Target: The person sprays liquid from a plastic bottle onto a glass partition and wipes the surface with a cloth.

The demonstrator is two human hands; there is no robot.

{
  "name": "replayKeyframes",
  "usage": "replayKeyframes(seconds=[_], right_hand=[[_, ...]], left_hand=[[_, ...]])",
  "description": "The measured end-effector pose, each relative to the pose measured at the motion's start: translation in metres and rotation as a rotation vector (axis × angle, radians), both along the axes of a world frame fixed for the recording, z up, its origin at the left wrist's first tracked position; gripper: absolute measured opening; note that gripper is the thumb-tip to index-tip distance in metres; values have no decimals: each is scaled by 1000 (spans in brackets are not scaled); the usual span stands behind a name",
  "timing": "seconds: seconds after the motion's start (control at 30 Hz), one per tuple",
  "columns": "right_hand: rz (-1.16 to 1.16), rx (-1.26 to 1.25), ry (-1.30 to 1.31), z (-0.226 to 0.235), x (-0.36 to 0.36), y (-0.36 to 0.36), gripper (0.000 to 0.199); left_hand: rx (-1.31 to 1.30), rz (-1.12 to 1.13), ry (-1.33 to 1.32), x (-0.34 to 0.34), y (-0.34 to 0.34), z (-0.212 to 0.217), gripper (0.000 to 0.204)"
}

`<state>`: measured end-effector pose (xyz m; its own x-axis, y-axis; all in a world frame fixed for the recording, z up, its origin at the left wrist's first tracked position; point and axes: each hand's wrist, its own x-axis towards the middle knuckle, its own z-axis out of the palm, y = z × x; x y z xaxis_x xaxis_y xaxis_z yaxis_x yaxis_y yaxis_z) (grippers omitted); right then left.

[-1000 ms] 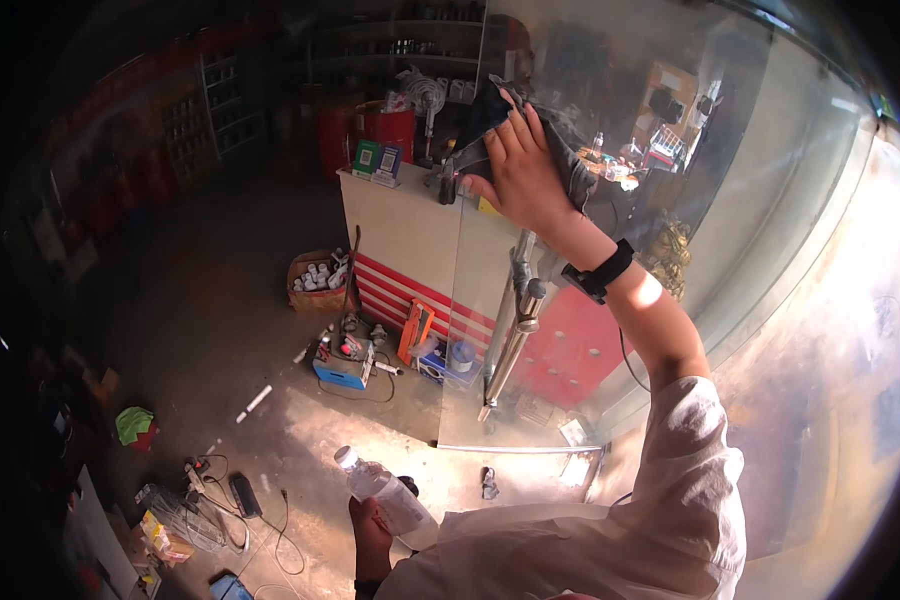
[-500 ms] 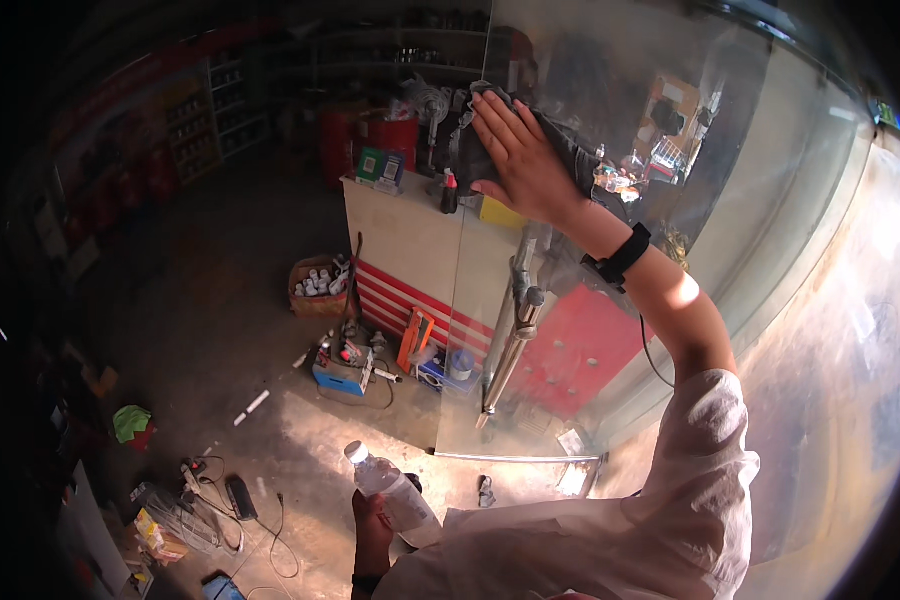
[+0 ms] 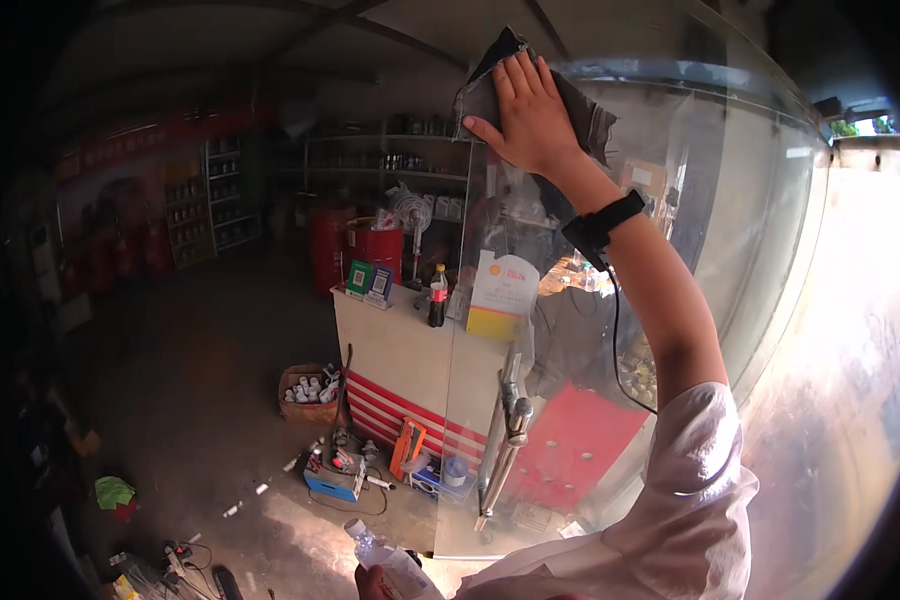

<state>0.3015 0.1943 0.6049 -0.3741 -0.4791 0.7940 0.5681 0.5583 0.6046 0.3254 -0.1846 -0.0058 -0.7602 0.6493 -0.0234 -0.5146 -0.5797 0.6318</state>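
Observation:
My right hand (image 3: 532, 118) is raised high and lies flat, fingers spread, on a dark grey cloth (image 3: 481, 103). The cloth is pressed against the upper part of a clear glass door (image 3: 595, 345), its edges sticking out around the fingers. A black band with a cable sits on my right wrist. Below, a metal door handle (image 3: 505, 455) is fixed to the glass. At the lower edge, my left hand (image 3: 372, 583) is wrapped round a clear plastic bottle (image 3: 402, 572) with a white cap and pale label. The bottle is tilted, and most of that hand is cut off.
Behind the glass stands a cream counter (image 3: 385, 340) with red stripes, bearing a dark drink bottle (image 3: 437, 297) and small signs. A carton of white containers (image 3: 308, 392), a blue toolbox (image 3: 335, 482) and cables lie on the floor. Shelves and red drums (image 3: 375, 245) stand farther back.
The view has tilted upward. My right hand and the cloth now sit higher in the picture, with the arm stretched more. The bottle in my left hand has shifted down toward the lower edge.

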Motion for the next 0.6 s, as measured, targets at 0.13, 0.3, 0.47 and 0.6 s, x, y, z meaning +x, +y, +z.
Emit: replayKeyframes(seconds=[0.13,0.3,0.47,0.6], right_hand=[[120,13,-14,17,-5,16,89],[118,57,94,83,-38,19,92],[-5,-202,39,122,-42,-16,92],[97,-122,102,132,-38,-4,93]], left_hand=[[-40,-10,-27,-17,21,1,56],[-47,8,-47,-24,29,0,56],[-62,35,-67,-27,25,-4,55],[-61,19,-60,-30,29,-3,55]])
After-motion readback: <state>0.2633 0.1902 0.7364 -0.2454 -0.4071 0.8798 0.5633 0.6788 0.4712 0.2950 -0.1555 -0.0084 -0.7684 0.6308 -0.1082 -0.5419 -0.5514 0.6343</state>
